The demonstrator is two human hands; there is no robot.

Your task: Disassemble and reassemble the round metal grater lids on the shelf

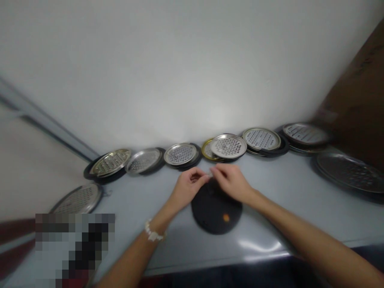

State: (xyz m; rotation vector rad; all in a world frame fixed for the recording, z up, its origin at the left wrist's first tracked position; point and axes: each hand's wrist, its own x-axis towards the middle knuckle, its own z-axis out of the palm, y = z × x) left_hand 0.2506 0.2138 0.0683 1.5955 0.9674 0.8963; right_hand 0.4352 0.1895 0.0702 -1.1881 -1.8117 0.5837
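A black round disc lies on the grey table, right in front of me, with a small orange spot near its lower right. At its far edge my left hand is closed in a pinch, thumb and finger pressed together. Close beside it, my right hand also pinches, and the fingertips of both hands nearly meet. A tiny pale thing seems to sit between them, too small and blurred to name. The hands cover the disc's far rim.
Round metal grater plates line the wall, several on black rings: silver ones, a gold-toned one and others. Another grater plate lies at left, a dark one at right. A brown cardboard box stands at right.
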